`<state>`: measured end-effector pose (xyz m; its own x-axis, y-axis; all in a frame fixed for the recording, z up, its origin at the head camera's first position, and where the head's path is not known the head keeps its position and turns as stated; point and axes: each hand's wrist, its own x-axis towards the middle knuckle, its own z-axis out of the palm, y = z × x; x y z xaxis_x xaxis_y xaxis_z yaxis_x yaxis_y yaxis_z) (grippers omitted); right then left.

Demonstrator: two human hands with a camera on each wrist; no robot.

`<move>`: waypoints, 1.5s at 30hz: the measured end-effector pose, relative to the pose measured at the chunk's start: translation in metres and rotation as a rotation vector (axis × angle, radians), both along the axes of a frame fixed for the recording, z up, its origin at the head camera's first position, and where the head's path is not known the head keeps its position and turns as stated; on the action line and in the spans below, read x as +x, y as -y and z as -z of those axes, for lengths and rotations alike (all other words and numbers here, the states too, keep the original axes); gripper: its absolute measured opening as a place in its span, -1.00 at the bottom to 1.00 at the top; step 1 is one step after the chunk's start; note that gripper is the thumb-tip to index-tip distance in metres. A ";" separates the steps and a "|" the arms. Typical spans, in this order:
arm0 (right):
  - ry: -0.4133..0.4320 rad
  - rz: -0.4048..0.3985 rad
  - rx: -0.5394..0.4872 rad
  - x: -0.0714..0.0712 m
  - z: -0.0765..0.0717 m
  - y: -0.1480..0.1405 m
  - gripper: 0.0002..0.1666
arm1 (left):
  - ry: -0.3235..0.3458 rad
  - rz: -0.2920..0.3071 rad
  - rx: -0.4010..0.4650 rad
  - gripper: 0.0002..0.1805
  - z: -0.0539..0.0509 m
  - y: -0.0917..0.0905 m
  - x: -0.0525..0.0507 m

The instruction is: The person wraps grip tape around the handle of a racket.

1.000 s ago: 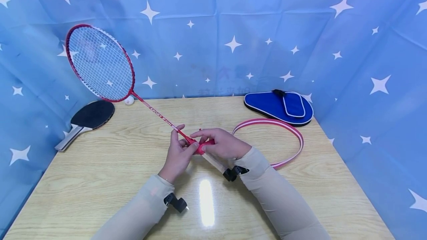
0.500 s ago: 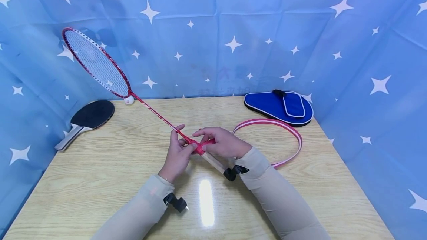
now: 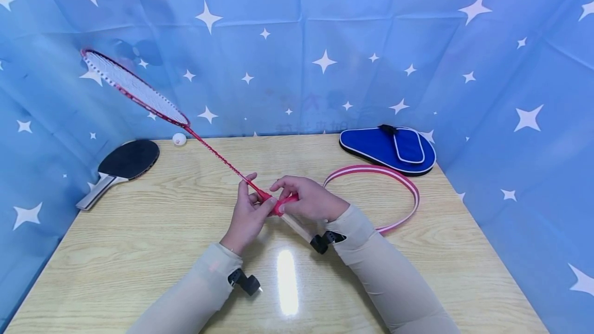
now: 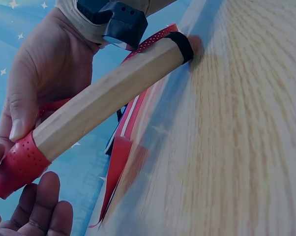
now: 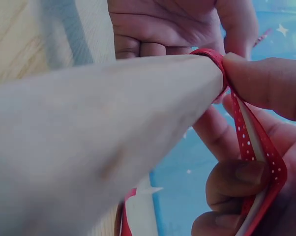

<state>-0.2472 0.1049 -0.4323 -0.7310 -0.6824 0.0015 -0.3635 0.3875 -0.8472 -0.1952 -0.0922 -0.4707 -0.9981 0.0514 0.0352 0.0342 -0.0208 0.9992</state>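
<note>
A red badminton racket is held above the table, its head up at the left and nearly edge-on. The left hand pinches it at the top of the handle. The right hand holds a red perforated tape, its thumb pressing where the tape wraps the handle. In the left wrist view the red wrap covers the handle's upper end, and the bare wooden grip ends in a black band. A pink-and-white strip loops over the table beyond the right hand.
A black table tennis bat lies at the left with a white ball beside it. A blue bat case lies at the back right. Star-patterned curtains stand behind the wooden table.
The racket has turned about its shaft, from face-on strings to nearly edge-on. Both hands keep their places with small finger shifts, and the loop of strip has drawn slightly leftward.
</note>
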 end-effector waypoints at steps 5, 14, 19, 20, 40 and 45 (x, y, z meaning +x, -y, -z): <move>0.002 0.010 0.007 0.001 -0.001 0.001 -0.48 | -0.013 -0.006 -0.026 -0.20 0.000 0.000 0.001; 0.063 -0.020 -0.003 -0.001 -0.004 -0.003 -0.46 | -0.008 -0.033 -0.022 -0.20 0.000 0.000 0.000; 0.054 -0.046 0.015 -0.003 -0.002 -0.003 -0.44 | 0.005 -0.031 -0.026 -0.19 0.000 0.001 0.000; 0.045 -0.044 0.020 -0.003 -0.002 -0.003 -0.45 | 0.005 -0.031 -0.024 -0.19 -0.001 0.001 0.000; 0.032 0.029 0.021 -0.001 0.001 0.000 -0.51 | 0.002 -0.040 -0.009 -0.29 0.003 0.002 -0.002; 0.029 0.034 0.021 0.000 0.000 -0.001 -0.51 | 0.004 -0.047 0.016 -0.29 0.001 0.001 -0.002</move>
<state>-0.2471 0.1054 -0.4325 -0.7535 -0.6566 -0.0343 -0.3249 0.4172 -0.8487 -0.1969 -0.0934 -0.4717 -0.9995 0.0037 0.0319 0.0318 -0.0348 0.9989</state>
